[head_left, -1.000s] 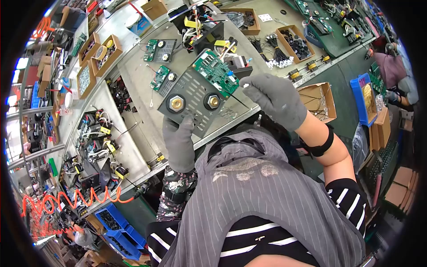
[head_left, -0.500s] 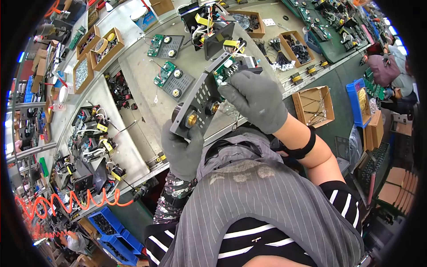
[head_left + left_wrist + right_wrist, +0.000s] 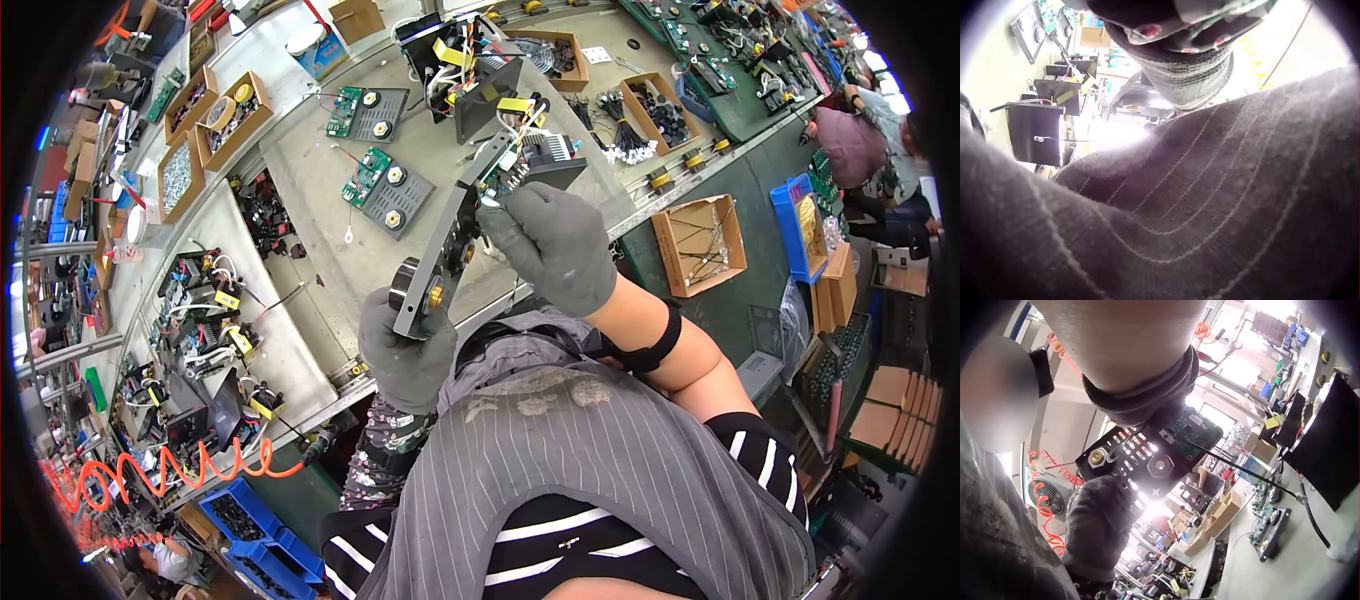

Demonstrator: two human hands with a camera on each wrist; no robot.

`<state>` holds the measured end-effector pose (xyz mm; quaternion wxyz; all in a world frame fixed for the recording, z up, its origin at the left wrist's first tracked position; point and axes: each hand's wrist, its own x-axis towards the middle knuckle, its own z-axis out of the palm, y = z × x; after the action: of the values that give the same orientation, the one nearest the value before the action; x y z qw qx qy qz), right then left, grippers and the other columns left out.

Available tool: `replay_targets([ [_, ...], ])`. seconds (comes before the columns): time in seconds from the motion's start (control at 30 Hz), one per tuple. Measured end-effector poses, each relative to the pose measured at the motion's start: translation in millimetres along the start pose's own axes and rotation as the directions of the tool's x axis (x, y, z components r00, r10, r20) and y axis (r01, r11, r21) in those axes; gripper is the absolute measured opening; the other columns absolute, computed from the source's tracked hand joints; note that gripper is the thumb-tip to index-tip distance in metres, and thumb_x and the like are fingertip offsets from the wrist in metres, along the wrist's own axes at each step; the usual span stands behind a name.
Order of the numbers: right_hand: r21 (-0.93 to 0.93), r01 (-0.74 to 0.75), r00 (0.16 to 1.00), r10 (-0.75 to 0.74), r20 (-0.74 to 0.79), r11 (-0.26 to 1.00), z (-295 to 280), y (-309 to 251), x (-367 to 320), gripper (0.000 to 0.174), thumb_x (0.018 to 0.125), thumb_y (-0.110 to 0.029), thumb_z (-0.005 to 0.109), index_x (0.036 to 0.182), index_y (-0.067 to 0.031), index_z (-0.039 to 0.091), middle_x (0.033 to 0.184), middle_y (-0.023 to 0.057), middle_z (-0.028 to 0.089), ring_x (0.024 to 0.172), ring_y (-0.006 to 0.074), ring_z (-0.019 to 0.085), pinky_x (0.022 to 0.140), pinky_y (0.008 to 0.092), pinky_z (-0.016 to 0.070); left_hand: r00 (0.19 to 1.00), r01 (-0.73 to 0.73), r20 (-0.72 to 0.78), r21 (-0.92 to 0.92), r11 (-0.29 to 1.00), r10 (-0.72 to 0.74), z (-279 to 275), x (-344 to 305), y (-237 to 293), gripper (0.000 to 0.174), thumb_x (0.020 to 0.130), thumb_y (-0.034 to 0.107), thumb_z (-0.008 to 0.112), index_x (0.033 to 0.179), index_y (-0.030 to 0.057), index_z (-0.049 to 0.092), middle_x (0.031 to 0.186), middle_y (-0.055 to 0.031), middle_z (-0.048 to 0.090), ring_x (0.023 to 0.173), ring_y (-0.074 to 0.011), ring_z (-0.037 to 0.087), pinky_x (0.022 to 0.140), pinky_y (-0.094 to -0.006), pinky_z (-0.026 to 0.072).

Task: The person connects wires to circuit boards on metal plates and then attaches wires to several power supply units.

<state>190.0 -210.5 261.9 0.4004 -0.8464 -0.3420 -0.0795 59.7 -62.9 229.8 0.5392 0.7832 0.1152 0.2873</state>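
Observation:
In the head view a dark slotted metal plate [image 3: 442,250] is held up on edge, its face turned to the right. Gripping its lower end is the gloved left hand [image 3: 408,350]. The gloved right hand [image 3: 556,245], fingers curled, is at the plate's upper end by a green circuit board [image 3: 499,172]; what its fingertips pinch is hard to see. The right wrist view shows the plate [image 3: 1141,478] with two large brass-centred nuts, the board [image 3: 1196,428] and the left hand [image 3: 1099,515] at its edge. Cloth fills most of the left wrist view.
Two similar plates with boards [image 3: 397,205] [image 3: 385,118] lie on the bench [image 3: 310,190]. Wired assemblies [image 3: 465,75] stand behind the right hand. Cardboard boxes of parts [image 3: 658,112] [image 3: 232,120] are at both sides, with a box of thin wires [image 3: 700,250] at the right.
The plate has turned from nearly face-up to edge-on, its upper end swinging left. The right hand has moved left and slightly down with it; the left hand keeps its grip at the lower end.

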Motion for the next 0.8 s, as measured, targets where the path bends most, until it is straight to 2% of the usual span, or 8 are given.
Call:
replay_targets([
  [0.1,0.030,0.013,1.000,-0.013,-0.007,0.999,0,-3,2,0.020,0.085,-0.019,0.063,0.076,-0.0024,0.055,0.064,0.0136,0.050,0.058,0.0316,0.052,0.052,0.0392,0.0406,0.999,-0.015,0.034,0.050,0.999,0.013,-3,-2,-3,0.020,0.072,0.001,0.066,0.083,0.0038,0.050,0.086,-0.0098,0.057,0.069,-0.0161,0.058,0.062,-0.0288,0.0468],
  [0.2,0.080,0.041,0.996,-0.047,0.076,0.996,-5,1,6,0.028,0.087,-0.028,0.060,0.074,-0.0051,0.055,0.066,0.0119,0.052,0.063,0.0314,0.056,0.054,0.0395,0.0440,0.997,0.079,-0.020,-0.047,0.996,-0.080,-1,2,1,0.020,0.074,0.004,0.067,0.085,0.0037,0.050,0.086,-0.0105,0.058,0.071,-0.0159,0.058,0.062,-0.0283,0.0466],
  [0.37,0.234,-0.040,0.989,0.004,0.150,0.971,-12,7,6,0.028,0.088,-0.029,0.059,0.078,-0.0028,0.057,0.069,0.0138,0.054,0.064,0.0331,0.055,0.056,0.0385,0.0439,0.997,0.081,0.010,-0.039,0.996,-0.081,-4,-3,3,0.017,0.077,0.000,0.064,0.088,0.0018,0.051,0.088,-0.0081,0.057,0.070,-0.0100,0.055,0.061,-0.0230,0.0445],
  [0.43,0.237,-0.065,0.982,0.020,0.188,0.969,-13,10,4,0.028,0.088,-0.029,0.059,0.079,-0.0023,0.058,0.070,0.0144,0.055,0.064,0.0334,0.055,0.056,0.0382,0.0438,0.989,0.121,0.097,-0.105,0.987,-0.110,-5,-6,-2,0.032,0.083,0.006,0.060,0.112,-0.0018,0.050,0.101,-0.0089,0.060,0.088,-0.0133,0.057,0.082,-0.0296,0.0463],
  [0.57,0.261,-0.168,0.962,0.100,0.255,0.951,-14,9,1,0.029,0.088,-0.030,0.059,0.079,-0.0021,0.060,0.067,0.0149,0.054,0.062,0.0329,0.055,0.057,0.0376,0.0437,0.984,0.153,0.108,-0.082,0.985,-0.144,-2,-3,1,0.031,0.083,0.005,0.061,0.111,-0.0013,0.050,0.101,-0.0089,0.060,0.089,-0.0137,0.058,0.082,-0.0296,0.0464],
  [0.63,0.254,-0.173,0.963,0.109,0.246,0.952,-14,8,0,0.030,0.089,-0.030,0.058,0.079,-0.0020,0.060,0.065,0.0151,0.054,0.062,0.0324,0.055,0.057,0.0373,0.0439,0.991,0.136,0.029,-0.158,0.978,-0.133,4,-1,2,0.019,0.074,-0.008,0.060,0.091,0.0003,0.054,0.089,-0.0059,0.055,0.066,-0.0083,0.051,0.059,-0.0214,0.0442],
  [0.73,0.232,-0.231,0.948,0.165,0.273,0.945,-17,4,-1,0.033,0.089,-0.032,0.057,0.077,-0.0025,0.061,0.064,0.0154,0.054,0.062,0.0325,0.055,0.057,0.0375,0.0439,0.996,0.088,0.020,-0.108,0.990,-0.087,4,-2,0,0.018,0.075,-0.008,0.060,0.090,0.0004,0.055,0.089,-0.0062,0.055,0.068,-0.0084,0.052,0.061,-0.0215,0.0449],
  [0.8,0.250,-0.295,0.926,0.212,0.312,0.922,-17,1,-2,0.033,0.092,-0.030,0.054,0.079,0.0003,0.060,0.066,0.0138,0.052,0.061,0.0245,0.050,0.059,0.0342,0.0407,0.996,0.091,0.020,-0.114,0.989,-0.089,4,-2,-2,0.017,0.075,-0.007,0.060,0.090,0.0003,0.055,0.089,-0.0065,0.055,0.070,-0.0090,0.053,0.062,-0.0219,0.0453],
])
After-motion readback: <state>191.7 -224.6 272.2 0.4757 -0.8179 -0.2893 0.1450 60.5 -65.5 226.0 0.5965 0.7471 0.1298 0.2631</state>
